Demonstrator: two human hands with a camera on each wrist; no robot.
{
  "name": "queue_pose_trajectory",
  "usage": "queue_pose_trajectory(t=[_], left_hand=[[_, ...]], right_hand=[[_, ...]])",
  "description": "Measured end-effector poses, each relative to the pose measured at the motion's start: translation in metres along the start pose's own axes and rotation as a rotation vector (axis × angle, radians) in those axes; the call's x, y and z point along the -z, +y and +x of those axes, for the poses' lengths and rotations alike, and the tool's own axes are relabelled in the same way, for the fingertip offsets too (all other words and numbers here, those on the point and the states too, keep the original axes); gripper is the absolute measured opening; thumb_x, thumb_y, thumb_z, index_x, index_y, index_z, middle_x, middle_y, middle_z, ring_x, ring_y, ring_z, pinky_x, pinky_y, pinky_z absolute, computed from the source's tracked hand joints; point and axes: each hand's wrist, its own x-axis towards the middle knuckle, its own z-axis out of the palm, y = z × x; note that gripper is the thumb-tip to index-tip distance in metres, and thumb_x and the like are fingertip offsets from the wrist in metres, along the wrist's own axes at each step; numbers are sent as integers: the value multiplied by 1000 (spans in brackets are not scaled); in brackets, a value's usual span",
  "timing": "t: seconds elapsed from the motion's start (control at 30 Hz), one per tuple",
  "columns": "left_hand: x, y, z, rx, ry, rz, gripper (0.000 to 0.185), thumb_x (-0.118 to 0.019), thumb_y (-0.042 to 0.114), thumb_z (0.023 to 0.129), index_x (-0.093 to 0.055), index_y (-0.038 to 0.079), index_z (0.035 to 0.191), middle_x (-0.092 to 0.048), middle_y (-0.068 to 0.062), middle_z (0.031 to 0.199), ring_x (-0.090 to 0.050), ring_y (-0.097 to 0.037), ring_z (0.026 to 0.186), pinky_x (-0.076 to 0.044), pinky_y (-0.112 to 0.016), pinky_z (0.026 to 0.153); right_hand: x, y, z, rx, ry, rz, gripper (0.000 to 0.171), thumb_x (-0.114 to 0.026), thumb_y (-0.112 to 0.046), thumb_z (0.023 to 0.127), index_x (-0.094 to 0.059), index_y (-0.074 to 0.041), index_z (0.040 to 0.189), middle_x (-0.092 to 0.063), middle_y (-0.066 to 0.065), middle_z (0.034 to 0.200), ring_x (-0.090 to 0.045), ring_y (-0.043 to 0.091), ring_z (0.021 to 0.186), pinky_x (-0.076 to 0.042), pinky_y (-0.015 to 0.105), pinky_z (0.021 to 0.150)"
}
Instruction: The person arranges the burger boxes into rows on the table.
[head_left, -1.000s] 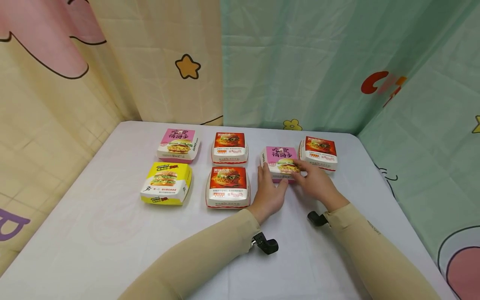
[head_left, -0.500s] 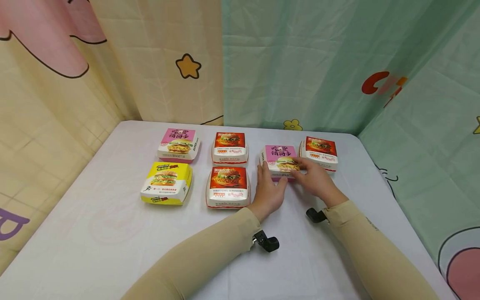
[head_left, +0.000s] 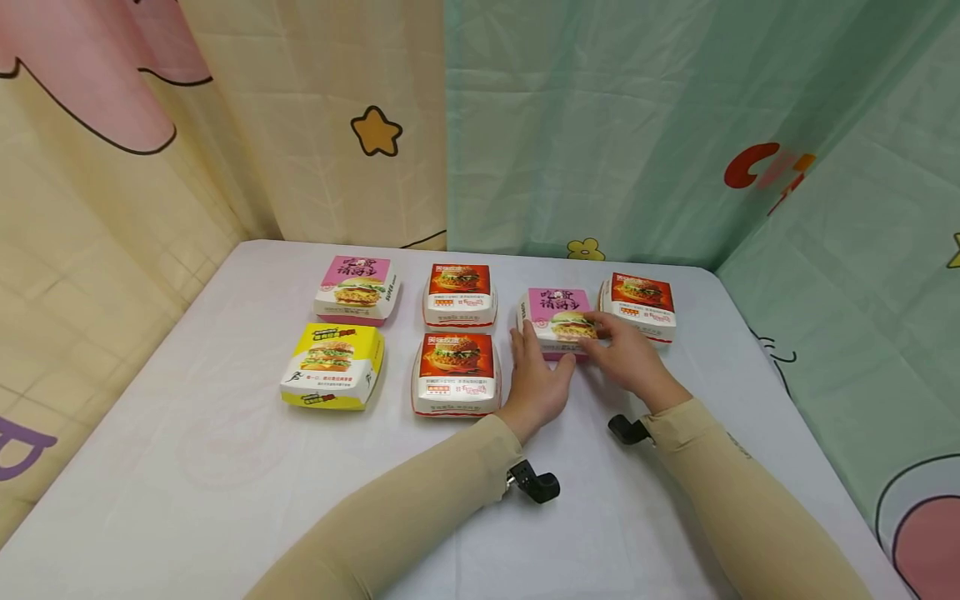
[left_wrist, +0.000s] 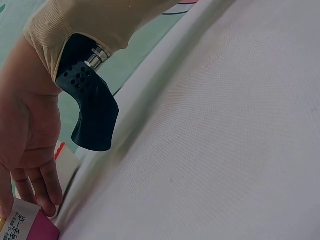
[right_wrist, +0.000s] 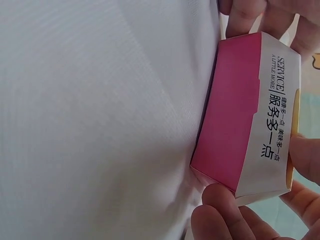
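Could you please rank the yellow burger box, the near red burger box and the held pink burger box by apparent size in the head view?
1. Near red burger box, about level with
2. yellow burger box; too close to rank.
3. Held pink burger box, smallest, though it lies farther away and both hands partly cover it.

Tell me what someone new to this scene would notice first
Six burger boxes sit in two rows on the white table. Both hands meet at the pink-topped box in the far row: the left hand holds its left side, and the right hand grips its right side. A lone yellow box stands out at the near left.
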Motion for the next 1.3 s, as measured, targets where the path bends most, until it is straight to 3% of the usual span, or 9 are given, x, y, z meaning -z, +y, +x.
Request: queue_pose_trajectory(t=[0.37, 0.57, 0.83, 1.03, 1.3], left_hand=[[0, 0, 4, -17, 38, -19, 91, -59, 37, 104, 0, 15, 171, 6, -17, 178, -8, -40, 164, -18, -58, 131], [0, 1, 5, 7, 43, -7, 92, -59, 38, 105, 1, 18, 171, 7, -14, 178, -7, -39, 164, -17, -59, 131], [-3, 1, 11, 29, 71, 7, 93, -60, 40, 104, 1, 20, 171, 9, -12, 178, -7, -41, 164, -17, -61, 131], [-3, 0, 15, 23, 72, 29, 95, -60, 41, 104, 4, 19, 171, 11, -12, 178, -5, -42, 164, -16, -62, 131], [-5, -1, 16, 33, 79, 50, 99, -62, 42, 102, 7, 18, 170, 13, -11, 178, -5, -42, 164, -16, -61, 131]], right_hand=[[-3, -2, 5, -11, 8, 6, 60, -60, -36, 107, -43, -16, 161, -55, 27, 150, -58, 42, 125, -52, 58, 103], [-6, -4, 9, -23, 18, 23, 60, -60, -36, 107, -42, -18, 161, -55, 27, 151, -57, 42, 128, -54, 57, 103], [-8, -6, 13, -39, 16, 14, 61, -59, -38, 107, -41, -19, 162, -54, 26, 151, -60, 38, 115, -59, 48, 91], [-8, -10, 15, -63, 16, 10, 61, -59, -38, 108, -40, -20, 164, -53, 25, 153, -60, 36, 113, -60, 45, 89], [-8, -15, 17, -87, 15, 25, 61, -58, -37, 108, -39, -21, 164, -52, 24, 155, -57, 38, 123, -56, 51, 101]])
